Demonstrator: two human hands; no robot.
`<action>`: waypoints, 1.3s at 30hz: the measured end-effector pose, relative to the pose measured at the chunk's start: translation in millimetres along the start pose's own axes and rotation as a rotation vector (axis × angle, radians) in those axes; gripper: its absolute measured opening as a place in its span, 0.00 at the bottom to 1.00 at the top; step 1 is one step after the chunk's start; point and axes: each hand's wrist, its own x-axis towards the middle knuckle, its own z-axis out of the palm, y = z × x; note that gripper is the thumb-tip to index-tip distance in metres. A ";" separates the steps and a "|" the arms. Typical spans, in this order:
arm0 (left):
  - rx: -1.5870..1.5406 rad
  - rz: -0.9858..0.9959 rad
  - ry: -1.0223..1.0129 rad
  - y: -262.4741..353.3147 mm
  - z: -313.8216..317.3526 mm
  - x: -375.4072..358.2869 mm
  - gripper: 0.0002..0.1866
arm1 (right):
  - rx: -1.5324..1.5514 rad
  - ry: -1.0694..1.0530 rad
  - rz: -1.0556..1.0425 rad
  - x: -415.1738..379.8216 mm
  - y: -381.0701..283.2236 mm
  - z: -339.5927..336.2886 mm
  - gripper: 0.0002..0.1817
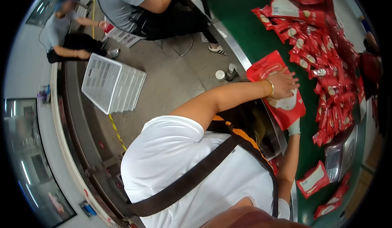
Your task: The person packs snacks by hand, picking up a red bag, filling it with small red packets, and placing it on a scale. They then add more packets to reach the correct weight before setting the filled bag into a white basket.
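Red pouch (272,90), one large, lies at frame centre-right on the green belt (241,11) beside a heap of dozens. One hand (284,83), which side unclear, rests flat on it, fingers spread, arm outstretched; another forearm reaches below, its hand hidden.
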 end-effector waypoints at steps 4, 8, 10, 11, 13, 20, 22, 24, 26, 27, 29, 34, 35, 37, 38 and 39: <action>0.045 0.028 0.023 6.6 8.3 5.7 0.31 | -0.016 0.066 -0.032 31.2 45.2 18.4 0.28; -0.123 0.052 0.059 6.6 -20.1 2.9 0.26 | -0.131 0.108 -0.054 36.0 51.4 28.2 0.26; 0.178 0.085 -0.101 -5.9 -23.4 10.7 0.26 | -0.146 0.109 -0.040 32.6 51.4 27.3 0.26; 0.151 0.062 -0.117 4.4 -18.7 17.9 0.26 | -0.151 0.106 -0.034 31.5 51.1 26.9 0.26; 0.102 -0.034 -0.327 -1.9 -19.6 46.6 0.24 | -0.133 0.102 -0.005 25.5 51.2 26.6 0.25; -0.163 0.109 -0.305 -8.5 3.8 92.8 0.14 | -0.084 0.569 0.227 -51.8 41.9 -30.0 0.26; -0.155 0.102 -0.253 17.5 -8.6 88.1 0.14 | 0.553 0.961 0.207 -73.4 37.2 -42.2 0.33; -0.287 0.102 -0.039 46.7 -16.7 79.1 0.12 | 0.770 0.544 0.183 -89.2 5.8 -48.4 0.33; -0.326 0.134 -0.004 87.3 -29.8 75.1 0.10 | 0.769 0.230 0.233 -92.0 -17.2 -48.0 0.33; -0.264 0.169 0.038 104.7 -36.3 72.3 0.09 | 0.479 0.320 0.323 -93.5 -47.2 -51.8 0.33; -0.289 0.204 0.149 122.8 -51.6 63.3 0.11 | 0.184 0.407 0.403 -96.1 -67.5 -60.0 0.32; -0.513 0.292 0.499 115.5 -60.4 31.4 0.20 | 0.294 0.900 -0.075 -128.2 0.2 -140.9 0.25; -0.484 0.269 0.427 103.6 -46.4 18.0 0.21 | 0.398 1.056 0.203 -141.1 -5.1 -164.5 0.23; -0.361 0.174 0.301 82.7 -4.7 -5.6 0.23 | 0.864 1.324 0.048 -153.5 14.0 -223.8 0.18; -0.271 0.099 0.245 74.3 19.5 -16.3 0.24 | 0.977 1.381 -0.053 -160.7 58.7 -265.9 0.19; -0.196 0.018 0.166 66.5 42.8 -25.3 0.27 | 0.936 1.443 0.107 -172.0 49.4 -287.2 0.24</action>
